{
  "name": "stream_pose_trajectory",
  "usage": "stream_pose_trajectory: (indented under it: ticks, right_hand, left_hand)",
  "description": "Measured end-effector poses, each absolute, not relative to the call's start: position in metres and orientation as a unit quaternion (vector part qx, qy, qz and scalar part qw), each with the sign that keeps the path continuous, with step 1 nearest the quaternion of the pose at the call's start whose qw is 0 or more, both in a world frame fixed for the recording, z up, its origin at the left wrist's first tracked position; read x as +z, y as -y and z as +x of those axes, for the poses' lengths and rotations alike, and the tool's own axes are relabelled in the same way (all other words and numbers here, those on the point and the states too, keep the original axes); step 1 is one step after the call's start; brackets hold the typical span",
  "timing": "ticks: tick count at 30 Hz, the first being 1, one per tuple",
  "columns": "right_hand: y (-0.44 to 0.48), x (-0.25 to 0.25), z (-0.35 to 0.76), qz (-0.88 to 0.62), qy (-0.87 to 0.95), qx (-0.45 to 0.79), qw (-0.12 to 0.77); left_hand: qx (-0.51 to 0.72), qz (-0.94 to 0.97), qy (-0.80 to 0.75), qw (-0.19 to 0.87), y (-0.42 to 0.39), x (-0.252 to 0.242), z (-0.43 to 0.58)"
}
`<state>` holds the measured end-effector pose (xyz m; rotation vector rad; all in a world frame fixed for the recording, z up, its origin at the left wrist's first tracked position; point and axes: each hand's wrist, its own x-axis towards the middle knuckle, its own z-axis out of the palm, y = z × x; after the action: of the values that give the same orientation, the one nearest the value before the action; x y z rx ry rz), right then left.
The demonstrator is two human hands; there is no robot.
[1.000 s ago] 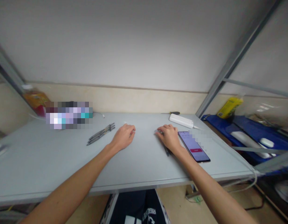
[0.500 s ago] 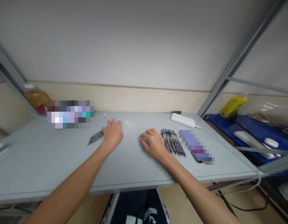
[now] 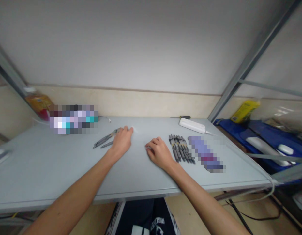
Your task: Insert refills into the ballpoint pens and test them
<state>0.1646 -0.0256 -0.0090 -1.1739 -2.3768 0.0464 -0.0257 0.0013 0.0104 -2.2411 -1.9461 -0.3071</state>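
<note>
Several dark grey pens (image 3: 102, 140) lie at an angle left of the middle of the grey table. My left hand (image 3: 122, 138) is over their right side, its fingers bent down. One pen (image 3: 107, 144) sticks out from under this palm, apart from the others; its other end is hidden by the hand. My right hand (image 3: 159, 151) rests on the table, loosely curled, with a gap between thumb and fingers and nothing seen in it. Just to its right, several similar pens (image 3: 181, 148) lie side by side in a row.
A blurred-out purple flat object (image 3: 204, 153) lies right of the pen row. Behind are a white power strip (image 3: 192, 125) and a screwdriver (image 3: 184, 117). At the back left stand a bottle (image 3: 39, 102) and a blurred-out pack (image 3: 74, 119). The table's front edge (image 3: 141, 193) is near me.
My left hand has shifted slightly right, and one pen now lies separated from the others beside it. My right hand has barely moved.
</note>
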Motion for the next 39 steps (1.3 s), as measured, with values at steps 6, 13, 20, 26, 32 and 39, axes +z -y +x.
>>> stream_pose_trajectory:
  ticks: [6,13,20,26,32,39]
  right_hand:
    - [0.025,-0.010,0.164,-0.444,0.860,0.003,0.252]
    - [0.026,-0.006,0.166,-0.477,0.844,-0.032,0.244]
    - [0.025,-0.007,0.170,-0.527,0.805,-0.018,0.271]
    - [0.018,-0.003,0.176,-0.590,0.731,0.070,0.335]
    - [0.033,0.014,0.173,-0.538,0.810,-0.084,0.216]
    - [0.037,0.013,0.160,-0.615,0.784,-0.032,0.076]
  left_hand:
    - [-0.275,-0.853,0.434,-0.090,0.005,0.002,0.000]
    - [-0.384,-0.788,0.404,-0.262,0.006,-0.003,0.008]
    - [-0.306,-0.842,0.414,-0.163,0.008,0.005,0.001]
    - [-0.236,-0.870,0.432,-0.015,0.002,0.007,-0.008]
    - [-0.188,-0.888,0.419,0.026,0.008,0.008,0.000]
    - [-0.144,-0.910,0.380,0.085,0.026,0.015,0.016]
